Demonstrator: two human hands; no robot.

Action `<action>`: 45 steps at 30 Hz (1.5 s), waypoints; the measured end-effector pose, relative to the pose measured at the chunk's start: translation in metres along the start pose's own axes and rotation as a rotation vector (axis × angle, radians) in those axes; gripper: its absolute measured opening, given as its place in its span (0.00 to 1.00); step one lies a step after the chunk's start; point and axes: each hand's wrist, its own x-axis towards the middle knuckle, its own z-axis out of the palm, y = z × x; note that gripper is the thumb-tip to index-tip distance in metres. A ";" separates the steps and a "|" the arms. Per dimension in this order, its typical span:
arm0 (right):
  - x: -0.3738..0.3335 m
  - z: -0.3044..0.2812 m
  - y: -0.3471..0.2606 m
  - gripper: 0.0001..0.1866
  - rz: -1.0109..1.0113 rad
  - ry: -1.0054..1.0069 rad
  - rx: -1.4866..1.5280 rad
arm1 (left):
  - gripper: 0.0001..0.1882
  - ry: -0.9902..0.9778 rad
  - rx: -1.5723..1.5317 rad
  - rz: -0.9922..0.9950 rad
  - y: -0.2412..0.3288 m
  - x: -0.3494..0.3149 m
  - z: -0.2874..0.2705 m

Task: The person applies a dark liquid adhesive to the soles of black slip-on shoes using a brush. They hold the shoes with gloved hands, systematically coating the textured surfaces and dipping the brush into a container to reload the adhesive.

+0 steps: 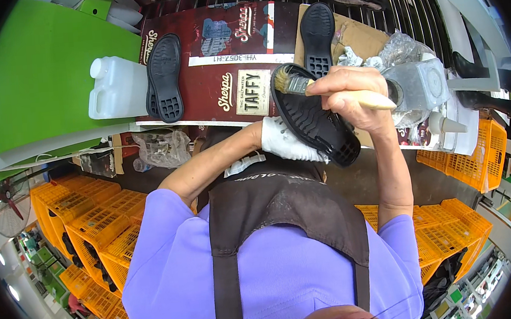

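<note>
My left hand (287, 140), in a white glove, is closed under a black shoe sole (308, 110) and holds it tilted over the table's near edge. Most of its fingers are hidden behind the sole. In my bare right hand (352, 95) is a flat paint brush (295, 83) with a pale wooden handle. The bristles touch the sole's upper end, inside its raised rim. Another black sole (317, 31) lies just beyond, on brown cardboard. To the left, a pair of dark soles (166, 76) rests overlapping on a dark red printed sheet (210, 85).
A white plastic jug (119, 89) lies at the left by a green board (39, 74). Right of my hand are a clear container (420, 83), crumpled plastic (400, 49) and a white nozzle bottle (448, 125). Dark footwear sits on a rack (418, 12) behind; orange crates (86, 215) stand around me.
</note>
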 end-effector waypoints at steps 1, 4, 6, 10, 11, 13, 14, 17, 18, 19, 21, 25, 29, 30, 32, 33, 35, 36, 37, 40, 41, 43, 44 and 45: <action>0.000 -0.003 0.003 0.11 0.019 -0.012 0.019 | 0.21 -0.028 -0.049 -0.018 -0.004 0.000 -0.001; 0.002 -0.010 0.008 0.11 0.072 -0.059 0.101 | 0.23 -0.076 -0.118 -0.034 -0.008 0.003 -0.006; 0.002 -0.015 0.013 0.11 0.096 -0.086 0.156 | 0.24 -0.101 -0.151 -0.045 0.001 0.004 -0.009; 0.003 -0.021 0.015 0.11 0.195 -0.132 0.235 | 0.23 -0.086 -0.078 0.081 0.014 0.005 -0.012; 0.003 -0.022 0.015 0.12 0.226 -0.146 0.247 | 0.24 -0.090 -0.082 0.089 0.015 0.006 -0.014; 0.004 -0.022 0.014 0.12 0.246 -0.183 0.252 | 0.25 -0.097 -0.107 0.097 0.013 0.006 -0.014; 0.004 -0.022 0.014 0.12 0.256 -0.202 0.254 | 0.25 -0.100 -0.126 0.098 0.010 0.007 -0.014; 0.001 -0.021 0.016 0.13 0.262 -0.226 0.262 | 0.27 -0.121 -0.249 0.026 0.000 0.005 -0.015; 0.000 -0.021 0.016 0.13 0.293 -0.234 0.295 | 0.28 -0.129 -0.301 -0.010 -0.003 0.004 -0.016; 0.000 -0.020 0.015 0.14 0.323 -0.242 0.328 | 0.29 -0.128 -0.348 -0.059 -0.006 0.003 -0.017; -0.002 -0.020 0.014 0.14 0.374 -0.268 0.398 | 0.30 -0.130 -0.438 -0.157 -0.011 0.001 -0.019; -0.011 -0.029 0.019 0.14 0.428 -0.346 0.532 | 0.27 -0.096 -0.260 -0.042 -0.018 -0.006 -0.029; -0.032 -0.050 0.026 0.13 0.443 -0.139 0.491 | 0.23 0.217 -0.434 -0.073 -0.026 -0.012 -0.031; -0.038 -0.049 0.027 0.13 0.439 -0.015 0.507 | 0.23 0.246 -0.717 -0.042 -0.016 -0.016 -0.027; -0.040 -0.049 0.020 0.12 0.523 0.087 0.321 | 0.31 0.213 -1.086 0.040 -0.016 -0.023 -0.027; -0.040 -0.046 0.016 0.11 0.564 0.138 0.230 | 0.31 0.373 -1.043 0.047 -0.016 -0.022 -0.026; -0.035 -0.030 0.013 0.07 0.328 0.151 -0.008 | 0.37 0.419 -1.058 -0.026 -0.013 -0.024 -0.024; -0.032 -0.024 0.016 0.07 0.223 0.135 -0.139 | 0.37 0.416 -1.088 -0.023 -0.013 -0.024 -0.023; -0.031 -0.017 0.018 0.07 0.117 0.118 -0.270 | 0.38 0.413 -1.119 -0.019 -0.013 -0.023 -0.022; -0.039 0.005 0.021 0.12 0.145 0.080 -0.395 | 0.38 0.409 -1.149 0.011 -0.018 -0.024 -0.018; -0.042 0.011 0.022 0.13 0.138 0.056 -0.408 | 0.38 0.409 -1.150 0.023 -0.019 -0.025 -0.017; -0.043 0.023 0.002 0.13 0.061 0.000 -0.326 | 0.35 0.509 -1.204 0.024 -0.013 -0.024 -0.017; -0.046 0.027 -0.004 0.13 0.061 -0.036 -0.235 | 0.35 0.574 -1.182 0.025 -0.012 -0.023 -0.017; -0.049 0.029 -0.008 0.13 0.066 -0.069 -0.148 | 0.34 0.631 -1.162 0.023 -0.012 -0.021 -0.017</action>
